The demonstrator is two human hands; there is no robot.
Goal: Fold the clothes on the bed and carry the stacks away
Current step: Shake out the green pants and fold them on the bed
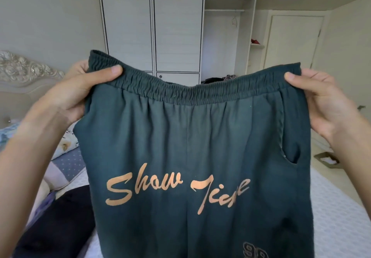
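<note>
item held up: dark green trousers (192, 147), raised in the air above the bed (337, 213), elastic waistband uppermost and sagging in the middle. the left hand (80, 91) grips the waistband's left end, thumb laid over the front, fingers behind the cloth and not visible. the right hand (325, 105) grips the right end likewise, thumb on the front, fingers hidden behind. both hands are closed on the fabric.

the cloth carries orange script lettering (176, 187) across the front; the first word reads "show", the second is hard to make out. a slit pocket (291, 155) gapes on the right side. near the bottom edge a dark printed mark (255, 250), possibly numerals, is cut off by the frame. the legs run out of view below; their length and state cannot be told.

the trousers hide most of the bed. to the left, a dark garment (60, 221) lies on the bed, partly covered by the trousers and cut off at the bottom. a patterned quilt (68, 163) and an ornate headboard (26, 70) show behind the left forearm.

beyond, a white wardrobe (152, 34) stands with its two left doors shut and an open section on the right; dark items at its foot are partly hidden by the waistband and cannot be identified. a small box (326, 159) sits on the floor at right, contents unclear.
</note>
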